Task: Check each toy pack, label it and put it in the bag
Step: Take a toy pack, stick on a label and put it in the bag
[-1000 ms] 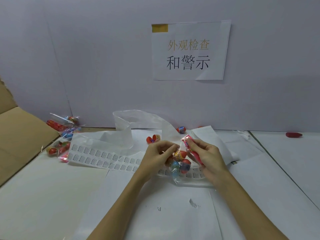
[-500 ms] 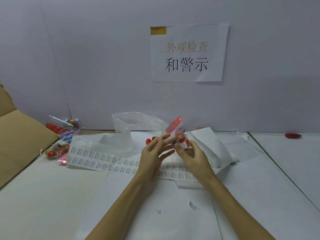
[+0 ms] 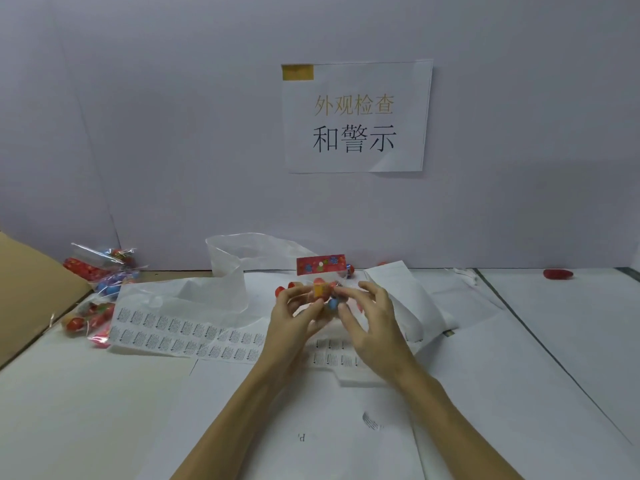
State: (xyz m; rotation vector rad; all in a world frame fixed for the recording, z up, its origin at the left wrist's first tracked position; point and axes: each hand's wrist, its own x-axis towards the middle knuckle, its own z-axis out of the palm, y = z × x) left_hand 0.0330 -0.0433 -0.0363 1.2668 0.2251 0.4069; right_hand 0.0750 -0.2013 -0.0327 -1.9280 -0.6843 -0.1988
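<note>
A clear toy pack (image 3: 322, 287) with a red printed header card and small coloured toys inside stands upright between my two hands above the table. My left hand (image 3: 294, 317) pinches it from the left and my right hand (image 3: 369, 313) pinches it from the right. A long sheet of small printed labels (image 3: 183, 332) lies flat under and left of my hands. Behind it sits the open translucent plastic bag (image 3: 230, 268). A pile of other toy packs (image 3: 98, 289) lies at the far left by the wall.
A brown cardboard flap (image 3: 31, 292) rises at the left edge. A folded white paper (image 3: 412, 303) lies right of my hands. One loose red toy (image 3: 557, 274) rests far right by the wall, where a paper sign (image 3: 356, 116) hangs.
The pack was low over the label sheet a second ago; both hands lifted it and turned it upright, so the red header now faces me level. The camera view shifted slightly.
</note>
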